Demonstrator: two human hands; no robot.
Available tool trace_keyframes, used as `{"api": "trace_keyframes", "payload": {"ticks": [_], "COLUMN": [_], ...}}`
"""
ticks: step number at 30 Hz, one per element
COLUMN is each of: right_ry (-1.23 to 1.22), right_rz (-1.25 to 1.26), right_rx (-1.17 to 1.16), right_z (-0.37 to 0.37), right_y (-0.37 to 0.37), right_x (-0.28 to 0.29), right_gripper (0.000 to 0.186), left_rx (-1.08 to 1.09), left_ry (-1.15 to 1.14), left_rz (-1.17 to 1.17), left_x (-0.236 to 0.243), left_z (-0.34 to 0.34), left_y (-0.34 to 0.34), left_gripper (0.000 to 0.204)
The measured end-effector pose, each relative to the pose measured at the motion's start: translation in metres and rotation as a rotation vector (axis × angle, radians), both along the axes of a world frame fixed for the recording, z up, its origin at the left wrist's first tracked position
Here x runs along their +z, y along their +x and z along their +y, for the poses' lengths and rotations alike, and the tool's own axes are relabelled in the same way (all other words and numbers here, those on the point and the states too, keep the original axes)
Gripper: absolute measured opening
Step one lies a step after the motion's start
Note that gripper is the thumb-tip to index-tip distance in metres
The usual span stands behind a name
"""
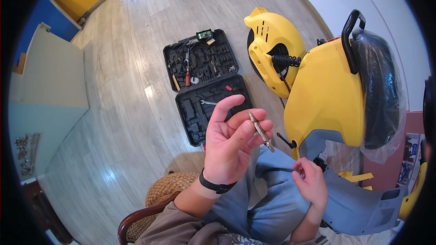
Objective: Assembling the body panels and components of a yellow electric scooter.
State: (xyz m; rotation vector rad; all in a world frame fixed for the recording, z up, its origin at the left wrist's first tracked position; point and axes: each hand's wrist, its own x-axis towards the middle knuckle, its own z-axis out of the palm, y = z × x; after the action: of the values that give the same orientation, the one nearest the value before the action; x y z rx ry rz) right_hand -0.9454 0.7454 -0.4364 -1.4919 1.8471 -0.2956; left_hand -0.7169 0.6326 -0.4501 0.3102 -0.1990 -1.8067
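Note:
Raised in front of me, my left hand pinches a double-ended screwdriver bit between thumb and fingers. The bit is slim, metallic and tilted, and both of its ends stick out. The index finger of that hand is lifted off it. My right hand rests by my knee with loosely bent fingers, the thumb apart from them, and nothing visible in it. Beside it stands a yellow scooter with a grey lower body. Its black seat is wrapped in clear plastic.
An opened black toolbox lies on the wood floor, holding a red-handled screwdriver, a wrench, wires and a green circuit board. A woven chair with a wooden armrest is beside me. A pale counter stands at left.

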Motion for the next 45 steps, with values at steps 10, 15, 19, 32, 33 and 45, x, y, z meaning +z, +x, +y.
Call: {"api": "trace_keyframes", "payload": {"ticks": [10, 15, 19, 32, 33, 45], "right_ry": [0.003, 0.004, 0.008, 0.027, 0.034, 0.141], "right_rz": [0.005, 0.007, 0.002, 0.077, 0.077, 0.161], "right_rx": [0.014, 0.015, 0.012, -0.051, -0.054, -0.126], "right_z": [-0.002, -0.003, -0.002, 0.003, 0.003, 0.003], "right_y": [0.003, 0.004, 0.004, 0.002, 0.002, -0.027], "right_x": [0.001, 0.003, 0.002, 0.0, -0.001, -0.009], "right_gripper": [0.016, 0.016, 0.016, 0.015, 0.014, 0.015], "left_rx": [-0.207, -0.253, -0.247, 0.102, 0.094, -0.028], "left_ry": [0.366, 0.542, 0.583, 0.271, 0.326, 0.746], "left_rz": [0.636, 0.831, 0.778, -0.834, -0.919, -1.439], "left_x": [-0.007, 0.002, 0.001, -0.194, -0.233, -0.437], "left_z": [-0.005, -0.011, -0.015, -0.066, -0.068, -0.064], "left_y": [-0.003, -0.003, -0.002, 0.003, 0.014, 0.08], "left_gripper": [0.022, 0.015, 0.017, 0.014, 0.014, 0.019]}}
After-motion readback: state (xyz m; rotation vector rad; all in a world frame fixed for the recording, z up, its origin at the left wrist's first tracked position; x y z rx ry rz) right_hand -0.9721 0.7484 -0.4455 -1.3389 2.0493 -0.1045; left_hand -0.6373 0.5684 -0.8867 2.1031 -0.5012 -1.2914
